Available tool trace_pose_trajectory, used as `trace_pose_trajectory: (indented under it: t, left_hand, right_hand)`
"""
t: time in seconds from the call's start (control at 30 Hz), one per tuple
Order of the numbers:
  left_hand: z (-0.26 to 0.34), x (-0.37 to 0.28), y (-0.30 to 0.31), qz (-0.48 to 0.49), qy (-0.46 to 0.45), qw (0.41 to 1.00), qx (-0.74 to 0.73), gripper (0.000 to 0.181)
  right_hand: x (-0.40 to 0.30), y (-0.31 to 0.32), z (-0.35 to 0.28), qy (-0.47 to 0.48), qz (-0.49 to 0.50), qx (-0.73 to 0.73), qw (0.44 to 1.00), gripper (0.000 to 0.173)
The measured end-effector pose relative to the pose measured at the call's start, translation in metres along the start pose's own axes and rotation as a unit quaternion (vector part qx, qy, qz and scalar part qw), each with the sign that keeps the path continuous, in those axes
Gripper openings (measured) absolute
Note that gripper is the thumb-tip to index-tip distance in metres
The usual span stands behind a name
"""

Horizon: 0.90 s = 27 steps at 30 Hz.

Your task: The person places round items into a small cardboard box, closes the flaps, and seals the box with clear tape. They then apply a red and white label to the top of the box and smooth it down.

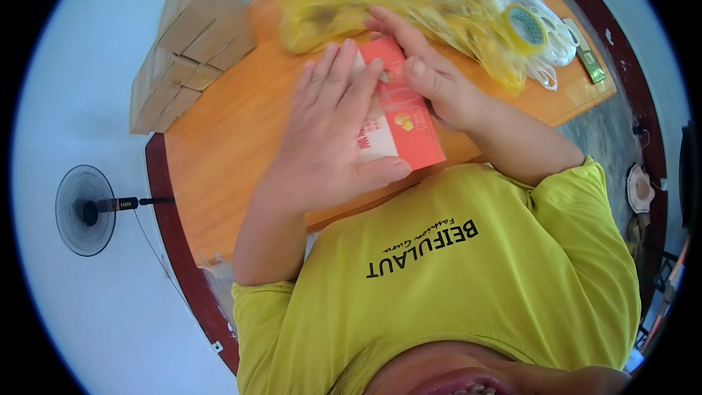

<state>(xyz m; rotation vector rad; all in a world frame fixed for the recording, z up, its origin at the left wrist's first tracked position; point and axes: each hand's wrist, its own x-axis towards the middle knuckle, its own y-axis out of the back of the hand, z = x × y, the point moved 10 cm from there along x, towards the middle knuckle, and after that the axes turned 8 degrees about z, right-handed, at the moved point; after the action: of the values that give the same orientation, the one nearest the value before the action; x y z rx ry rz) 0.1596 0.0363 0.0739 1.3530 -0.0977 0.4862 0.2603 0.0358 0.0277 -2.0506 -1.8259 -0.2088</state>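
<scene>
A red and white printed cardboard box (408,120), with pictures and writing on it, is held between my two hands over the orange table. My left hand (334,115) lies nearly flat across its white left part, fingers stretched and thumb by the near edge. My right hand (433,74) is against its right side, the thumb bent towards the top face and the fingers pointing away. What lies under the box and the right fingertips' exact contact are hidden. Just beyond the hands rests a translucent yellow plastic bag (329,16) filled with round items.
Brown cardboard boxes (189,16) are stacked on the table's (219,148) far left. At right are a tape roll (525,27), white plastic bags, white-handled scissors (564,35) and a narrow green box (592,66). A fan (86,210) stands by the wall at left.
</scene>
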Motion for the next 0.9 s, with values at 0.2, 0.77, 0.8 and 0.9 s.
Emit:
trace_pose_trajectory:
  t: [0.2, 0.77, 0.8, 0.9]
  left_hand:
    - [-0.025, -0.015, -0.011, 0.154, 0.018, 0.922, -0.354, 0.113]
    - [-0.028, -0.018, -0.082, 0.062, 0.001, 0.949, -0.31, 0.146]
    - [-0.028, -0.018, -0.083, 0.059, 0.009, 0.952, -0.299, 0.144]
    - [-0.021, -0.012, -0.078, 0.051, 0.018, 0.965, -0.257, 0.14]
  right_hand:
    - [-0.02, 0.023, -0.003, -0.089, 0.017, 0.043, 0.995, 0.074]
    - [-0.044, 0.092, -0.019, -0.06, 0.088, -0.101, 0.989, 0.066]
    - [-0.044, 0.091, -0.037, -0.01, 0.083, -0.195, 0.977, 0.068]
    - [-0.051, 0.074, -0.08, 0.102, 0.038, -0.379, 0.919, 0.076]
